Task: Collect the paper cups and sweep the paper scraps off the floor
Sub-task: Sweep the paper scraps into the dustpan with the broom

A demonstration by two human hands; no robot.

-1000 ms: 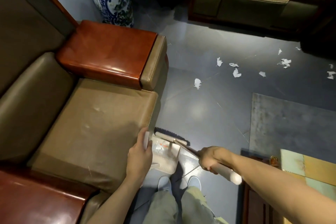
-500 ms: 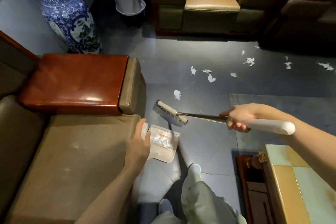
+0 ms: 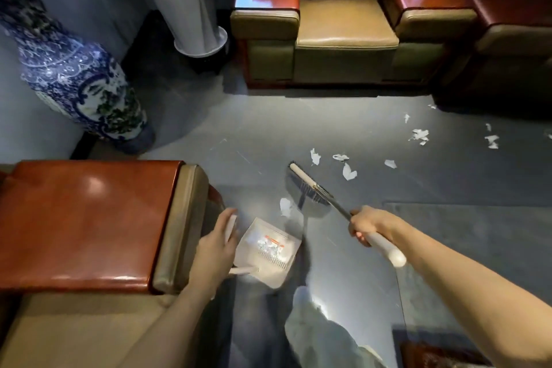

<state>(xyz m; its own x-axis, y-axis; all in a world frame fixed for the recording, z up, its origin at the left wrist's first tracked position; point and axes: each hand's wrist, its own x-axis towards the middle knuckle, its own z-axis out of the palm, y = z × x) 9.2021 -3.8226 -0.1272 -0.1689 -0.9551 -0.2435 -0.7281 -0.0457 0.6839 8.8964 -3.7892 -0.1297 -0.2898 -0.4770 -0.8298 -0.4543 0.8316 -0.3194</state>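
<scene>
Single head-worn wide-angle view, facing forward and steeply down onto the floor (image 3: 239, 134); armrest (image 3: 83, 218) close at lower left, armchair (image 3: 343, 24) far at top edge.

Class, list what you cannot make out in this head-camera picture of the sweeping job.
Head view only.
Paper cups: none in frame; any lie outside it.
Dustpan in left hand: motion blur hides its contents.
Paper scraps: trail cut off by the right edge.
Broom: blur hides floor contact.
</scene>
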